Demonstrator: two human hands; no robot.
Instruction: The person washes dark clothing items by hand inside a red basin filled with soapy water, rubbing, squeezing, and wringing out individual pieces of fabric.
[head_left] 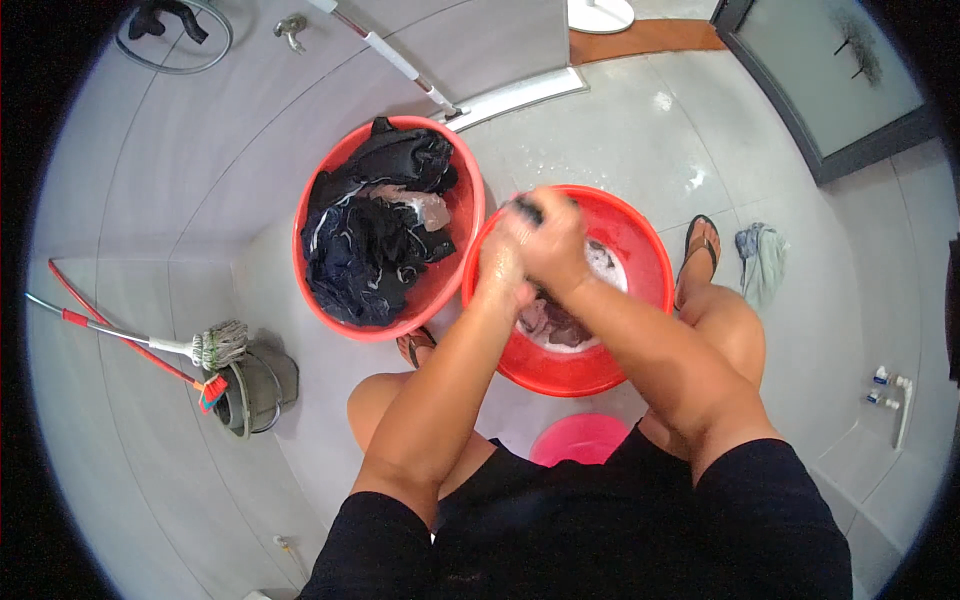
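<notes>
Both my hands are together over the left part of a red basin (652, 300), raised above its water. My left hand (503, 255) is wet and closed, pressed against my right hand (556, 235), which is smeared a little by motion. Between them shows a bit of dark cloth (527, 210), gripped by both; most of it is hidden by the fingers. Below, soaked brownish-pink clothing (552, 322) lies in the basin among white suds (604, 262).
A larger pinkish-red tub (470, 265) at the left holds dark wet clothes (365, 260). A pink basin (578, 440) sits between my legs. A grey bucket (270, 385) with a mop (220, 345) stands far left. A pale cloth (765, 262) lies beside my right foot.
</notes>
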